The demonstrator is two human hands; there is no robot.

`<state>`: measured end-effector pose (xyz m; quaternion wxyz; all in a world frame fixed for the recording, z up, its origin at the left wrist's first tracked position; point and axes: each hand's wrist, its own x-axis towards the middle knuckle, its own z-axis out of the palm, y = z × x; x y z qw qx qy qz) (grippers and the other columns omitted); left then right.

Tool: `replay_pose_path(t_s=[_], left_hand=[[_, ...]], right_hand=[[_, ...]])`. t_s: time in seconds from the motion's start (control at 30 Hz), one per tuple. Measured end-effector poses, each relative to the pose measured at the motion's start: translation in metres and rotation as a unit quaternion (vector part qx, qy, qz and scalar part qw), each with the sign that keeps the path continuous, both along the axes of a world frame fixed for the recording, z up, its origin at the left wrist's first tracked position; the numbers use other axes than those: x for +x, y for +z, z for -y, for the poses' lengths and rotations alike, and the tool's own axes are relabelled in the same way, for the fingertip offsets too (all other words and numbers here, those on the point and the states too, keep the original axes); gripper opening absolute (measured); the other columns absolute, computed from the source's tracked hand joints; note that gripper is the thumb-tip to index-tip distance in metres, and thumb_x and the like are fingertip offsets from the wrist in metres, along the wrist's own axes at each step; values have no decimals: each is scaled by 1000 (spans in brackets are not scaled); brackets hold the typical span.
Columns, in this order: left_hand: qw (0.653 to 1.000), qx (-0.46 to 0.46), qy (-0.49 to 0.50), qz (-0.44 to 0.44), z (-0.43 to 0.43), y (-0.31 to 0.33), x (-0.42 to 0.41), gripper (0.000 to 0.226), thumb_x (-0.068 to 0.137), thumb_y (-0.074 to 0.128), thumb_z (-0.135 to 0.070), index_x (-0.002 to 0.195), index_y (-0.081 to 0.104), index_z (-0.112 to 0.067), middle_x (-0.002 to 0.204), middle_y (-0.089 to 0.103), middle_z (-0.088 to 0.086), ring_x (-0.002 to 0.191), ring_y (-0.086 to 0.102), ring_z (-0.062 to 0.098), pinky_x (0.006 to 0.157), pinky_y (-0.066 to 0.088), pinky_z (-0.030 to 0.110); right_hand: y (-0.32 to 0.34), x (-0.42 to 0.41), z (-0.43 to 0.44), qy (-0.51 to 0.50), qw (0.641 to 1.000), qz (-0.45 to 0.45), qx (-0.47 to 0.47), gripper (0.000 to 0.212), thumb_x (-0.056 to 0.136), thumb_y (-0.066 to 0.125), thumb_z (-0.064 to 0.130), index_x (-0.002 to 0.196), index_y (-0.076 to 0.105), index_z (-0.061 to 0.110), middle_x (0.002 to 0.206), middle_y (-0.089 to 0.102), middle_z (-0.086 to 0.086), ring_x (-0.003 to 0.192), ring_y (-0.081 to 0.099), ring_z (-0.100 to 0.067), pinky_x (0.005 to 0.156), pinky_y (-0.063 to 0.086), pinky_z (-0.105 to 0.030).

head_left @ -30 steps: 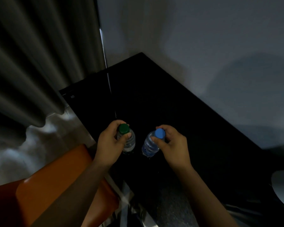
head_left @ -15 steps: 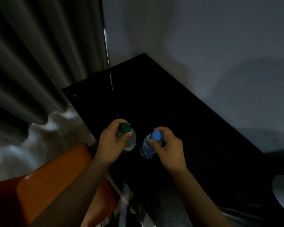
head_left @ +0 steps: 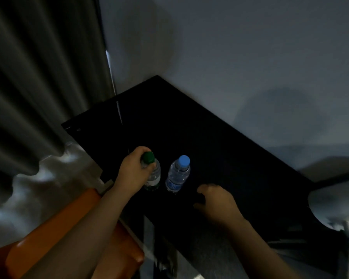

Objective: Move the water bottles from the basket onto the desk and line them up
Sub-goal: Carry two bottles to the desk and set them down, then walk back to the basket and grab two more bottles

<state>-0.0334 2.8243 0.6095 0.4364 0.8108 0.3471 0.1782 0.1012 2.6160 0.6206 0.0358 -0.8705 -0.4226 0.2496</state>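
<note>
Released from my right hand (head_left: 216, 202), the blue-capped bottle (head_left: 178, 174) stands upright on the black desk (head_left: 240, 158); that hand now sits nearer, fingers loosely curled, empty. My left hand (head_left: 132, 170) grips the green-capped bottle (head_left: 152, 172), just left of it.

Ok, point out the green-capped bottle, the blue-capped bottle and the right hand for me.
green-capped bottle (head_left: 155, 176), head view, on the clear side of its body.
blue-capped bottle (head_left: 177, 175), head view, on the middle of its clear body.
right hand (head_left: 218, 202), head view, on the back of the hand.
</note>
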Motion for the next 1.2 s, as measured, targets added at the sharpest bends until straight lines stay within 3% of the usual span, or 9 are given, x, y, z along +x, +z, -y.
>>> replay_pose_path(t_s=[0.1,0.2,0.3,0.4,0.63,0.8,1.03,1.2], left_hand=[[997,18,-53,-48,-5,16,-5,52,86,67,-16,133,47,-11,129,54,11,116,53,23,91,42,25],[991,76,-91,-63,-5,34,-19,57,86,67,-17,138,42,-13,137,46,10,121,50,23,93,36,21],[978,122,-156,-73,4,48,-40,52,86,66,-16,133,46,-15,133,47,7,117,51,21,89,36,19],[956,136,-240,-96,21,56,-59,46,84,67,-20,127,49,-19,127,50,2,113,53,18,90,41,22],[876,132,-426,-180,84,64,-66,51,85,66,-31,130,43,-27,130,49,-4,114,49,12,94,43,25],[814,135,-534,-186,146,67,-61,45,84,65,-29,126,48,-28,122,52,-7,107,52,9,82,42,19],[728,164,-643,-171,258,78,-60,34,84,64,-24,116,54,-24,115,55,-5,101,56,12,85,49,26],[656,195,-713,-153,359,83,-82,28,85,64,-26,111,55,-21,105,54,-5,95,55,13,83,49,28]], right_hand=[[3,-16,10,-10,999,12,-30,27,85,63,38,107,58,23,106,59,2,87,53,-10,67,44,-22],[11,-36,17,-45,998,14,-47,28,84,63,40,108,57,26,101,55,7,87,53,-9,69,45,-23],[18,-60,28,-90,995,24,-40,28,84,65,39,109,57,28,98,51,9,90,55,-10,69,43,-22],[22,-91,44,-136,989,60,-25,35,82,66,38,114,60,25,112,61,3,103,60,-18,78,48,-28],[44,-152,100,-266,962,52,-13,35,83,63,35,116,61,22,114,66,-1,104,62,-20,86,52,-35],[57,-186,153,-372,926,66,-8,29,85,61,29,112,64,18,111,68,-3,103,63,-24,86,53,-39],[69,-250,256,-496,864,92,7,35,83,66,38,117,60,30,114,65,10,103,60,-11,79,46,-22],[68,-317,340,-582,808,92,-10,38,85,63,40,121,57,33,116,63,12,106,57,-8,79,42,-21]])
